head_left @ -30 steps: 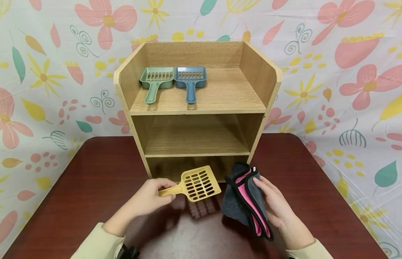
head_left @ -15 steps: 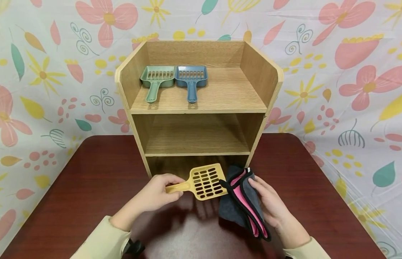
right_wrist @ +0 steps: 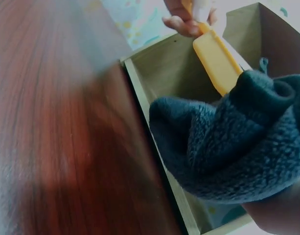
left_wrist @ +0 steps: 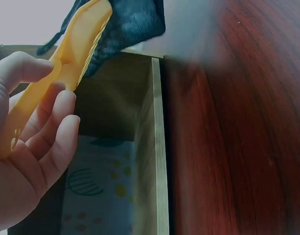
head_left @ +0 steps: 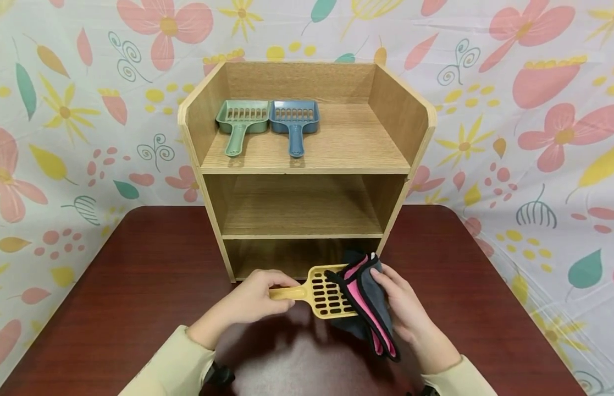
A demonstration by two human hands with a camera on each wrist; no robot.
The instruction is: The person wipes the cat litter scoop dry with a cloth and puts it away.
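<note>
One yellow slotted scoop is held above the bench, its handle pinched in the person's left hand. The right hand grips a folded grey cloth, black-edged and pink inside, which overlaps the scoop's slotted end. Beyond them stands a wooden shelf unit, and on its top board a green scoop and a blue scoop sit side by side, handles toward the person.
</note>
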